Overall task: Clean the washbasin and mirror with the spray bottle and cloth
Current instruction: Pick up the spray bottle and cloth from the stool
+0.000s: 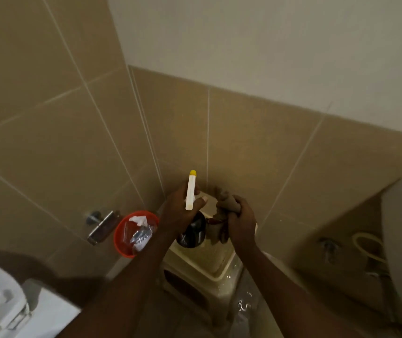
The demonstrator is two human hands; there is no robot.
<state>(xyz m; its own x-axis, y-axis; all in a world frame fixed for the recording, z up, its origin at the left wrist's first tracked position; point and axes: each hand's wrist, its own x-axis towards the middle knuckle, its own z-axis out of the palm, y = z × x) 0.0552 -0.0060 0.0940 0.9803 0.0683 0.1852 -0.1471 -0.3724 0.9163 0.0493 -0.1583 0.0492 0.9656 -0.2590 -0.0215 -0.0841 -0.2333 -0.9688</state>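
One spray bottle [191, 224], upright, nozzle pointing at the tiled wall [244, 142], gripped by left hand [179, 211] above stool [202, 262]. One cloth [226, 206] bunched in closed right hand [240, 219].

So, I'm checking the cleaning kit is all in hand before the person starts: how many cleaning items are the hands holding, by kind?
Spray bottle, dark body with a white trigger head and yellow nozzle: 1, in the left hand
Cloth, brownish and bunched: 1, in the right hand
Total: 2
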